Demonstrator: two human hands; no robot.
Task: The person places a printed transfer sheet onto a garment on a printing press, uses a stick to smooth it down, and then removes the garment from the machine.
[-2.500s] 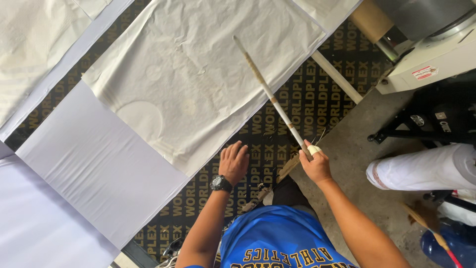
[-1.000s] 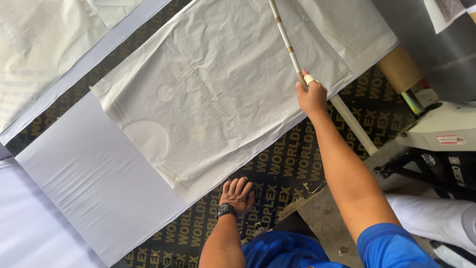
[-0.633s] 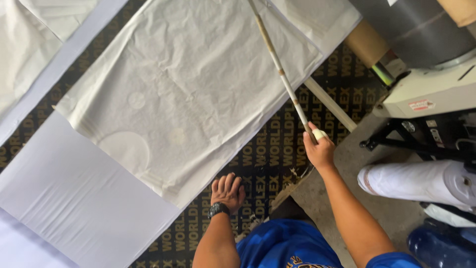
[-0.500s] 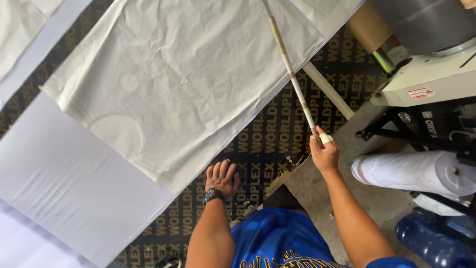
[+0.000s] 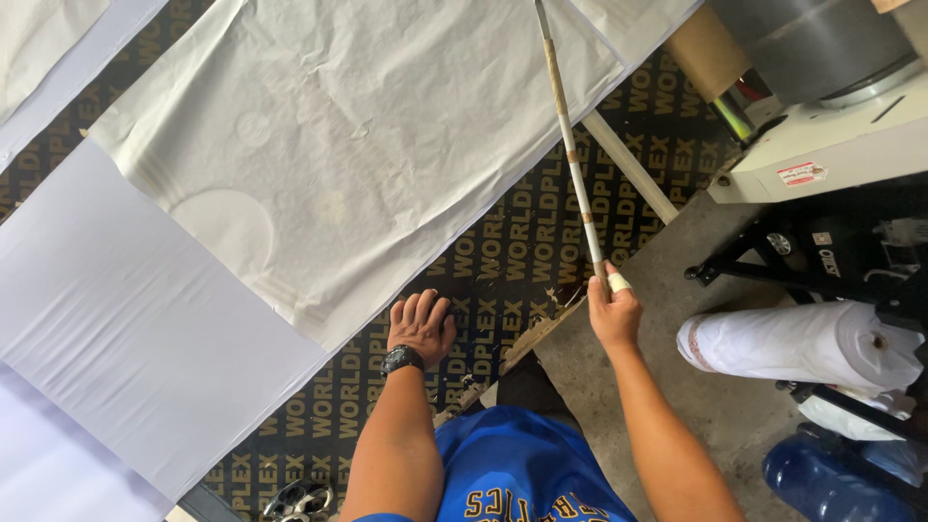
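The long thin stick (image 5: 570,155) lies slantwise from my right hand (image 5: 615,314) up and across the far corner of the crumpled off-white sheet (image 5: 358,155), its upper end running out of the top of the view. My right fingers are wrapped tight around its near end, one finger bound in white tape. The stick crosses the sheet's right-hand edge, though whether it touches the sheet there I cannot tell.

My left hand (image 5: 420,327) rests flat on the dark printed board (image 5: 503,261), fingers together and holding nothing, just beside the near edge of the sheet; a black wristwatch (image 5: 402,361) sits on that wrist.

The sheet is already spread over most of the board, partly overlying a smooth white sheet (image 5: 126,319) to the left. Creases remain across its middle and toward the far corner, so I judge the laying-out done and the smoothing only partly so.

Beyond the board's edge stand a cream machine (image 5: 822,155) with a cardboard tube (image 5: 706,48), a white roll (image 5: 793,343) on a black stand, and a blue water bottle (image 5: 831,478) on the concrete floor (image 5: 677,387).
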